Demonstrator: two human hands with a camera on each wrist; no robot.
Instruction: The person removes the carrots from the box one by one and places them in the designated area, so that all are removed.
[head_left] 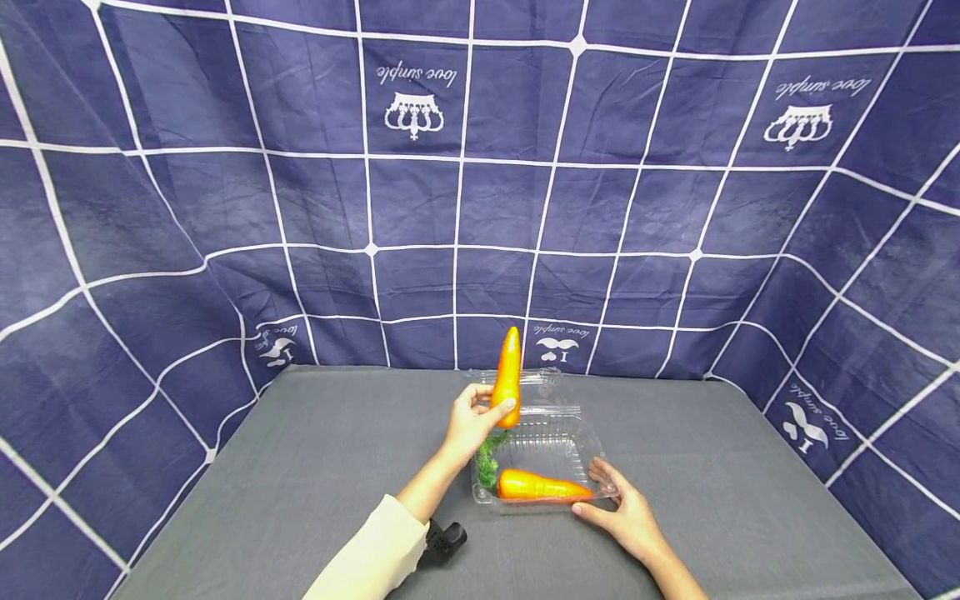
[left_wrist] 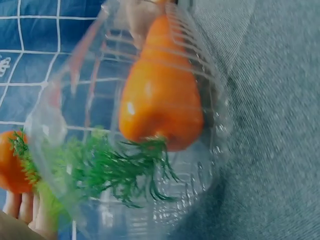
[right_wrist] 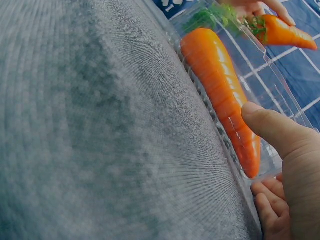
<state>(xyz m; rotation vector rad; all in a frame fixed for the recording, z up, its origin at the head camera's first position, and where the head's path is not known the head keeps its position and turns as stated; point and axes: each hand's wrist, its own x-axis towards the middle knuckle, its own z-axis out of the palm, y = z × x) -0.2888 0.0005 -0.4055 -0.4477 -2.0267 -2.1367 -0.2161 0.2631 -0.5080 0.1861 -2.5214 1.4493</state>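
Note:
My left hand [head_left: 467, 427] grips an orange carrot [head_left: 509, 375] by its thick end, tip pointing up, above the left side of a clear plastic clamshell box [head_left: 551, 450]. The box lies with its lid [head_left: 536, 387] folded back. A second carrot [right_wrist: 220, 92] rests along the near side inside, its tip to the right. Green leaves [left_wrist: 115, 165] bunch at the box's left end; those of the raised carrot hang beneath it. At the right near corner, my right hand [head_left: 628, 515] holds the box between thumb and fingers.
A black device [head_left: 446, 543] lies partly under the left sleeve [head_left: 382, 546]. The grey tabletop [head_left: 712, 467] surrounds the box. Behind and on both sides hangs a blue cloth [head_left: 510, 200] with white grid lines.

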